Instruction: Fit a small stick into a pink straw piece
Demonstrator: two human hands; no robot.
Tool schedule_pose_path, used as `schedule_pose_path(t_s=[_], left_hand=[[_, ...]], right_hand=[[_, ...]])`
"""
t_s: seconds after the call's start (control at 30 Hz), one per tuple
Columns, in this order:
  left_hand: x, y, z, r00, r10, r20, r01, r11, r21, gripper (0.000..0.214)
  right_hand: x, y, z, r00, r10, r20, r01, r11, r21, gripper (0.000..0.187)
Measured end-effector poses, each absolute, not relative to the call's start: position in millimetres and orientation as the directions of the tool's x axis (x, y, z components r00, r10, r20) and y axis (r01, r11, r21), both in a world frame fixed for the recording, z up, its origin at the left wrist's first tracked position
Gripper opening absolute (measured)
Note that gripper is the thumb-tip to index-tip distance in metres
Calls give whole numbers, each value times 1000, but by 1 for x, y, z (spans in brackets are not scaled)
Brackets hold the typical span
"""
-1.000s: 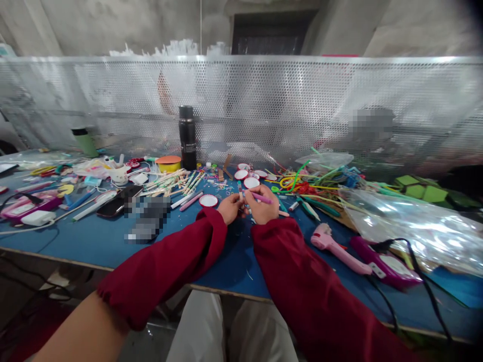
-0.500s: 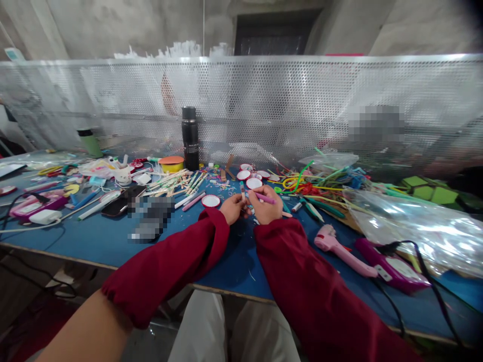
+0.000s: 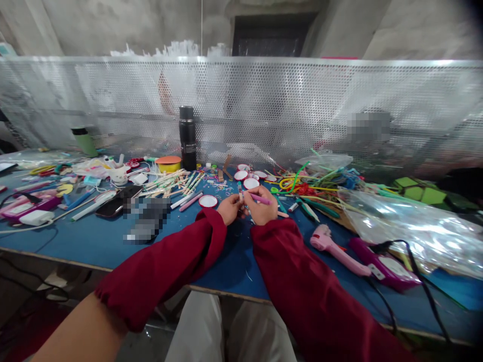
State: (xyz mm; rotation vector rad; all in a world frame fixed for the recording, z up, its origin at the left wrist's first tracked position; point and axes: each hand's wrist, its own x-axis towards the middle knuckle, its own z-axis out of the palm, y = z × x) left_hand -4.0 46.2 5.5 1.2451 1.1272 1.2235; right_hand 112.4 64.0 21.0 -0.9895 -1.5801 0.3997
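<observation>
Both my arms, in dark red sleeves, reach to the middle of a blue table (image 3: 94, 241). My right hand (image 3: 262, 207) is closed around a pink marker (image 3: 260, 199) that points left toward my other hand. My left hand (image 3: 230, 207) pinches a small thin stick (image 3: 240, 191) held upright between its fingertips. The two hands almost touch. A round white disc with a red rim (image 3: 208, 201) lies just left of my left hand, and more such discs (image 3: 246, 179) lie behind the hands.
A black flask (image 3: 187, 137) stands at the back by a perforated metal screen (image 3: 302, 100). Wooden sticks (image 3: 177, 182), a phone (image 3: 118, 200), coloured cords (image 3: 313, 181), a pink glue gun (image 3: 335, 245), a purple tool (image 3: 383, 261) and plastic bags (image 3: 415, 226) crowd the table.
Both hands stay together at the same spot holding the marker and the stick. Only the camera view shifts slightly.
</observation>
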Motion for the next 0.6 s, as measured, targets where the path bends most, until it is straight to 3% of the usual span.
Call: schedule_pose_path(t_s=[0.6], left_hand=[[-3,46,7,41,998,38,-32,-37,999,17]], right_hand=[[112,65,21,36,769,638,381,579,-720,19]])
